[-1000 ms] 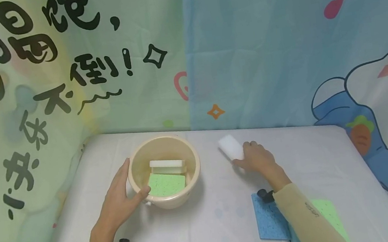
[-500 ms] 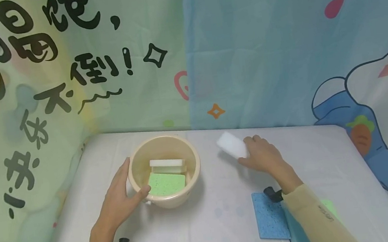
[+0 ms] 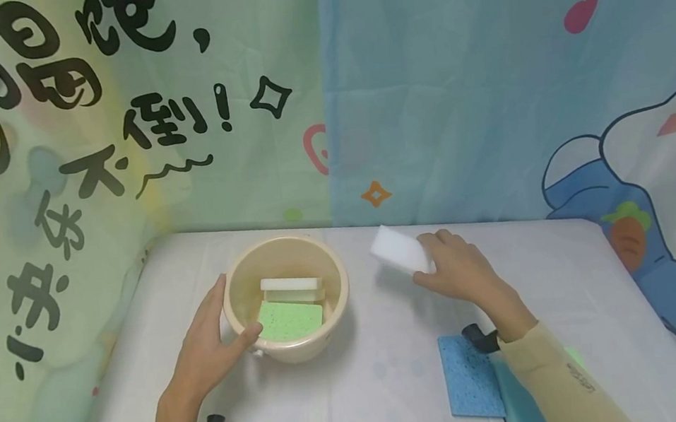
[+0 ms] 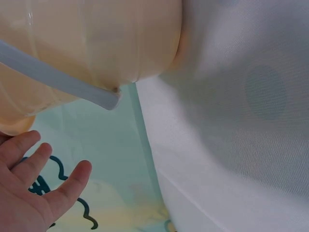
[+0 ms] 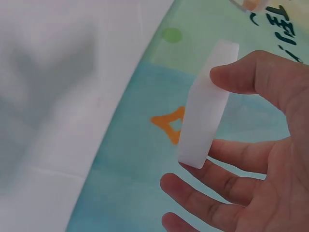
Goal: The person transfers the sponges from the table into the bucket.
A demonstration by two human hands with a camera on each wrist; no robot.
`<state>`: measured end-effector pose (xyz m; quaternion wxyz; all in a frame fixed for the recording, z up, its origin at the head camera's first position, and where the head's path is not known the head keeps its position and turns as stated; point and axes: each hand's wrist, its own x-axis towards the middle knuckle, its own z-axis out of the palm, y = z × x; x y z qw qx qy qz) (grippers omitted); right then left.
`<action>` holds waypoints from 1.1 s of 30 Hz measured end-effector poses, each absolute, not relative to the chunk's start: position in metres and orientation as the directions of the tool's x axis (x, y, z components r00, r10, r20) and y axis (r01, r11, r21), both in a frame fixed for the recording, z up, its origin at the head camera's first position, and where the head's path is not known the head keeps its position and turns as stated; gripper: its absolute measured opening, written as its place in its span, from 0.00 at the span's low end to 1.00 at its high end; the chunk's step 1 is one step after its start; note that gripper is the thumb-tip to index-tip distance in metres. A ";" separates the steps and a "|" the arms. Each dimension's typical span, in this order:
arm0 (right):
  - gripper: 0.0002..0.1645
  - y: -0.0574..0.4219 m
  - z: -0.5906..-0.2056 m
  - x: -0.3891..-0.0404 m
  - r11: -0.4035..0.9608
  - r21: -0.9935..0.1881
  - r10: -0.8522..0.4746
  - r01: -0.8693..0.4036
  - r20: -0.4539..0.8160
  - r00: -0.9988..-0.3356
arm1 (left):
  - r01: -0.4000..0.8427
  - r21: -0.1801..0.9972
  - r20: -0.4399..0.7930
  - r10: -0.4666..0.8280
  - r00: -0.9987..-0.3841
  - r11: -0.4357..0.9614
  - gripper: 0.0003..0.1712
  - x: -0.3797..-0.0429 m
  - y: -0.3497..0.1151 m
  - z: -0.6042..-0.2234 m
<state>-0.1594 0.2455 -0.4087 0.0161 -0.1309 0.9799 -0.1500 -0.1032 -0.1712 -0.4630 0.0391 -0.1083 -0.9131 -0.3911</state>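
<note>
A person in tan sleeves point(image 3: 561, 377) pinches a white sponge block point(image 3: 399, 249) between the thumb and fingers of the right hand point(image 3: 464, 269), raised over the far part of the white-covered bench point(image 3: 351, 409), right of a cream bucket point(image 3: 297, 350) and apart from it. The left hand point(image 3: 204, 360) steadies the bucket's left side without clenching, its fingers extended along the outside and its thumb across the near rim. Inside sit 2 pieces: a speckled green sponge point(image 3: 291, 320) nearer, and a pale, white-topped block point(image 3: 292, 288) just beyond it. A grey handle point(image 4: 63, 79) crosses the bucket's outer wall. At near right lies 1 blue sponge point(image 3: 471, 379), with a teal item point(image 3: 520, 401) beside it, partly hidden by the right sleeve. A printed curtain point(image 3: 456, 81) hangs behind.
</note>
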 end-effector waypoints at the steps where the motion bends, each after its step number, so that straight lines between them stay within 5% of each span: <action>1: 0.35 0.245 -0.407 -0.159 0.918 -0.302 -0.268 -0.259 0.013 -0.963 | 0.229 0.705 0.156 0.167 -0.973 0.671 0.57 -0.103 -0.171 -0.463; 33: 0.36 0.179 -0.355 -0.138 0.827 -0.240 -0.493 -0.508 0.124 -0.861 | 0.230 0.711 0.162 0.163 -0.973 0.664 0.56 -0.104 -0.172 -0.465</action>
